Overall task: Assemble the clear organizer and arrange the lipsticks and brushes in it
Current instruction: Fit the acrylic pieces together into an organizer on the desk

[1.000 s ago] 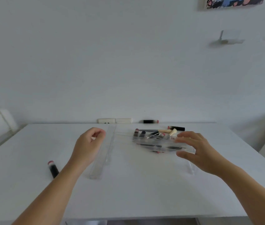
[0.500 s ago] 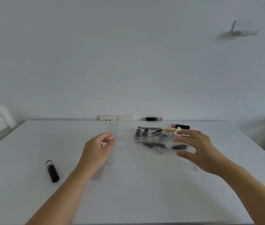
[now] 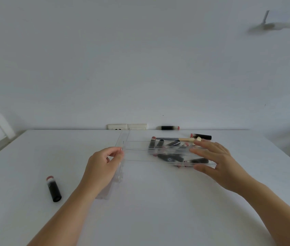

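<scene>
Pinching the near-left edge of the clear organizer (image 3: 137, 151) at centre frame, the left hand (image 3: 103, 166) grips a clear side panel, apparently to seat it against the frame; the right hand (image 3: 217, 162) lies flat with straight fingers over the organizer's right end, likely steadying it on the white counter (image 3: 158, 201); lipsticks and a brush (image 3: 176, 139) lie jumbled beneath it; one lipstick (image 3: 53, 189) lies apart at lower left.

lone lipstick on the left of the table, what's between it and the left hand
In the head view, only bare white table shows between the lone lipstick and the left hand, which pinches a clear panel.
</scene>
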`<state>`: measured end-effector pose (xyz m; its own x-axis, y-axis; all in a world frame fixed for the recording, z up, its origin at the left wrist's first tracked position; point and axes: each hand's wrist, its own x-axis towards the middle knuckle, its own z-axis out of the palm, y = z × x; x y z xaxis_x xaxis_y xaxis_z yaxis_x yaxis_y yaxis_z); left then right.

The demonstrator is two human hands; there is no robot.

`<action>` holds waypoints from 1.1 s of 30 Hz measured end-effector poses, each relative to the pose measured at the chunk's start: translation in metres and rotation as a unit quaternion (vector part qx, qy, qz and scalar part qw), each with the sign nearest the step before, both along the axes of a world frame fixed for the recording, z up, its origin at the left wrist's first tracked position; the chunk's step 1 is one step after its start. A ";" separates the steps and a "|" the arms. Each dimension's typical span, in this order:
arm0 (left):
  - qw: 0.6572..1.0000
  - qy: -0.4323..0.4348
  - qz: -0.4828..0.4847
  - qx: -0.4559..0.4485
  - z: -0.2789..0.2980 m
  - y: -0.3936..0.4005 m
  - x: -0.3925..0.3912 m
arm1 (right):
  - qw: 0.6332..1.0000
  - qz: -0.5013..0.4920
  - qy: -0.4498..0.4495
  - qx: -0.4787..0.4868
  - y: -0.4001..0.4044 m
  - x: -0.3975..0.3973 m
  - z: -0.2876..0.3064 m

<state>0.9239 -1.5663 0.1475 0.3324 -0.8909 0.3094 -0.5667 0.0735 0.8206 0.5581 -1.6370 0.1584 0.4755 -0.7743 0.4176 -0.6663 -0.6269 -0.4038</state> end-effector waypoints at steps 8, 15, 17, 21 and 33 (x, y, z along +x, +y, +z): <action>1.000 0.007 0.005 0.003 0.000 0.000 -0.001 | 0.994 -0.042 -0.099 0.019 0.006 0.004 -0.007; 1.000 0.019 0.005 0.001 0.001 0.000 -0.002 | 0.977 -0.087 -0.165 0.102 0.009 0.003 -0.013; 1.000 0.022 0.009 0.004 0.001 0.000 -0.001 | 0.972 -0.095 -0.179 0.121 0.010 0.003 -0.012; 1.000 0.022 0.011 0.005 0.000 -0.001 -0.002 | 0.962 -0.085 -0.210 0.149 0.011 0.001 -0.012; 0.999 0.043 0.020 0.001 0.003 0.003 -0.003 | 0.929 -0.133 -0.298 0.173 0.005 -0.004 -0.020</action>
